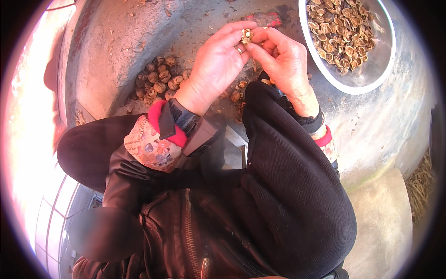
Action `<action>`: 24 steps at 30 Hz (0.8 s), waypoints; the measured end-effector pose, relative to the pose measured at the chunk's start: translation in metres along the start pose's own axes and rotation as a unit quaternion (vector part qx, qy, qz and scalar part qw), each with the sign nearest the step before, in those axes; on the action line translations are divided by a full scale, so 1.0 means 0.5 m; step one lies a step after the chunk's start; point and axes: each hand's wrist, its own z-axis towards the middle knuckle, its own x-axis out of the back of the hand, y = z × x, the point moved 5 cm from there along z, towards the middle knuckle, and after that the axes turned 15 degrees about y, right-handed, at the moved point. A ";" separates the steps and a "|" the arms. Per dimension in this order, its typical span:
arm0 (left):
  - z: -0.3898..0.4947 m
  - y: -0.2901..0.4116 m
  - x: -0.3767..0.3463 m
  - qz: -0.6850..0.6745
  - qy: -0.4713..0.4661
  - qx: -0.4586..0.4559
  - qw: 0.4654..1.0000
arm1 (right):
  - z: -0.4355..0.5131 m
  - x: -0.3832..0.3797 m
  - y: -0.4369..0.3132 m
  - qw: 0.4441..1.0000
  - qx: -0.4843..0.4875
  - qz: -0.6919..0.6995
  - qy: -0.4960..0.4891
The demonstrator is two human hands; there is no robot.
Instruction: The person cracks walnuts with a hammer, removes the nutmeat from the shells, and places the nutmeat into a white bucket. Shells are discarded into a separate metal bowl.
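A small cracked piece of walnut (247, 36), pale inside, is pinched between the fingertips of both hands at the top centre. My left hand (223, 55) has its palm turned up and a ring on one finger, and its fingertips touch the piece from the left. My right hand (278, 57) grips it from the right with thumb and forefinger. Below and left of my left hand lies a pile of whole walnuts (159, 77) on the floor. Broken walnut bits (236, 96) lie between the hands and my knee.
A metal basin (381, 75) with many empty walnut shells (339, 33) stands at the upper right. A worn red object (262, 19) lies just beyond my hands. At the left rises a concrete ledge (101, 52). My bent knees in dark trousers frame the work area.
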 end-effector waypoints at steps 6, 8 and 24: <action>-0.005 0.007 -0.005 0.017 0.000 -0.020 1.000 | 0.003 0.003 0.005 1.000 0.019 0.008 0.017; -0.007 0.008 -0.007 0.033 0.003 -0.032 0.999 | 0.002 0.004 0.005 0.999 0.030 -0.026 0.000; -0.030 0.030 -0.017 0.034 -0.008 -0.030 0.999 | 0.011 0.015 -0.028 0.999 0.024 -0.003 -0.045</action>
